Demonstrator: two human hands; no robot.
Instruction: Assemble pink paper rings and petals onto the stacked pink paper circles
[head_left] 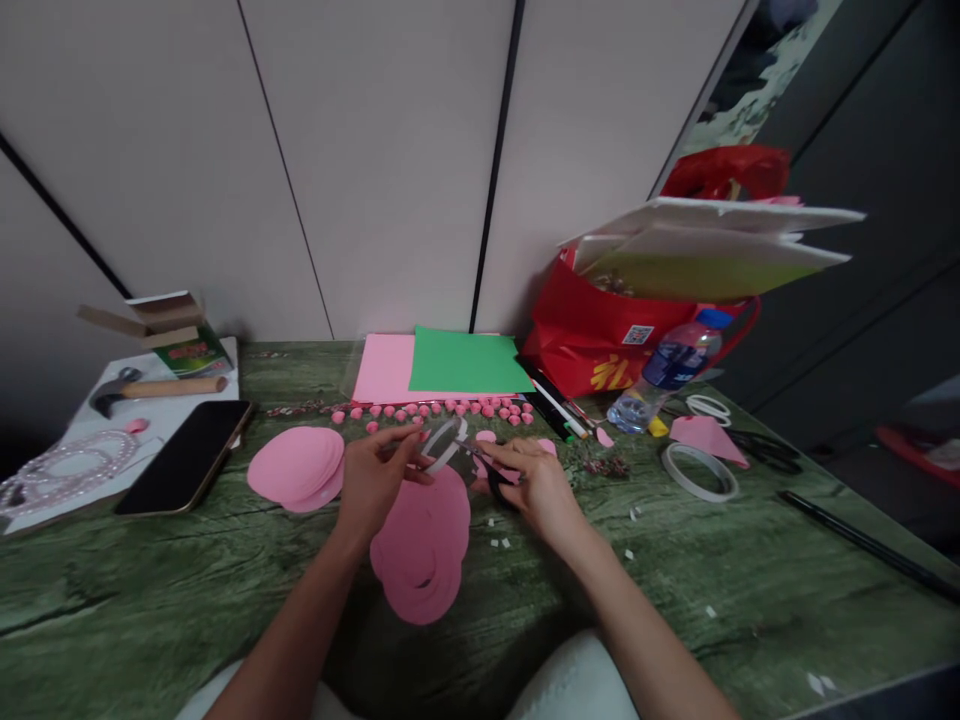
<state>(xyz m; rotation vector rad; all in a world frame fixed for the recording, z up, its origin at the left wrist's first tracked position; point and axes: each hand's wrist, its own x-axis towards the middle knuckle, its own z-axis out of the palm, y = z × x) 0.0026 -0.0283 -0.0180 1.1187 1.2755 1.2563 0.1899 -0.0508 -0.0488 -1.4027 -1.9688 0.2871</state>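
Observation:
In the head view, my left hand (pixel 381 475) pinches a roll of white tape (pixel 442 446) near the middle of the table. My right hand (pixel 534 477) is closed around black-handled scissors (pixel 496 480), whose blades point left toward the tape. Beneath and in front of my left hand lies a pile of pink paper rounds (pixel 421 560). Another stack of pink circles (pixel 300 466) sits to the left. Behind the hands, several small pink rolled pieces (pixel 420 410) form rows. Pink paper scraps lie partly hidden beyond my right hand.
Green and pink sheets (pixel 469 362) lie at the back. At left are a phone (pixel 187 457), hammer (pixel 169 387), beads (pixel 71 468) and open box (pixel 187 345). A red bag (pixel 592 330), bottle (pixel 675 365), tape ring (pixel 699 473) and black rod (pixel 862 540) are at right.

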